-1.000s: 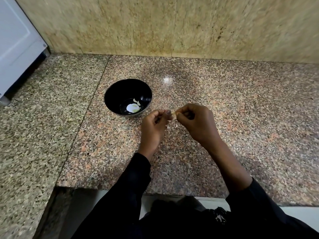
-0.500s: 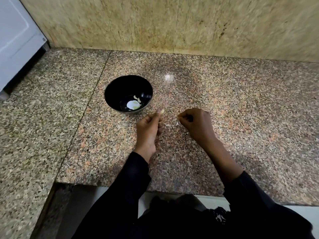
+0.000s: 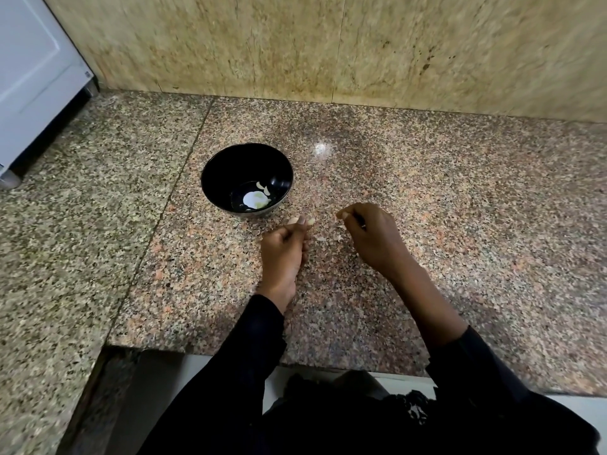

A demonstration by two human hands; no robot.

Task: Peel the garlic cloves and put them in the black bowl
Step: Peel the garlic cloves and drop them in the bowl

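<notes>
The black bowl (image 3: pixel 216 172) stands on the granite counter and holds a few peeled garlic cloves (image 3: pixel 264 189) beside a white reflection. Just in front of the bowl, my left hand (image 3: pixel 285 251) rests on the counter and pinches a pale garlic clove (image 3: pixel 309 221) at its fingertips. My right hand (image 3: pixel 372 239) sits a little to the right with fingers curled, pinching a small pale scrap of garlic skin (image 3: pixel 340 214). More skin scraps (image 3: pixel 322 238) lie on the counter between the two hands.
A tiled wall (image 3: pixel 328 47) closes the counter at the back. A white appliance (image 3: pixel 29 77) stands at the far left. The counter's front edge (image 3: pixel 295 361) runs just below my forearms, with a step down at the left.
My hands were together on the clove a second ago. They have pulled apart: the left keeps the clove near the bowl, and the right has drawn off to the right with skin.
</notes>
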